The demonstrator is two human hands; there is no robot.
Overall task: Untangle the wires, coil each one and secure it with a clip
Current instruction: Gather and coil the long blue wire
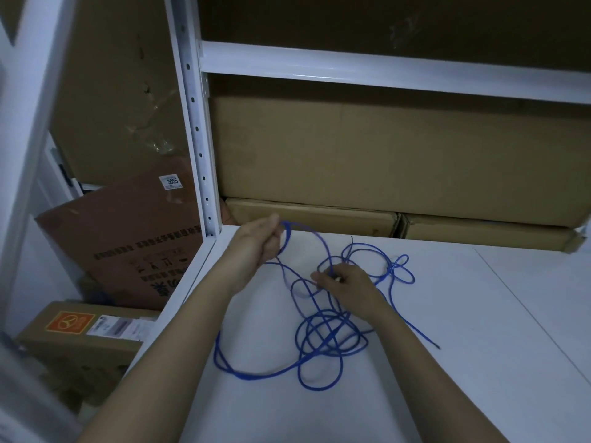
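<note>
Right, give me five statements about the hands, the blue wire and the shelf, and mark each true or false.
1. The left hand grips a raised loop of the thin blue wire. True.
2. The right hand rests flat on the white shelf surface, away from the wire. False: its fingers pinch strands in the middle of the tangle.
3. The wire lies neatly coiled and clipped. False: it sprawls in loose, overlapping loops, and no clip is visible.
4. Brown cardboard boxes stand at the back of the shelf, behind the wire. True.
5. One bare wire end lies on the shelf to the right of the right forearm. True.
</note>
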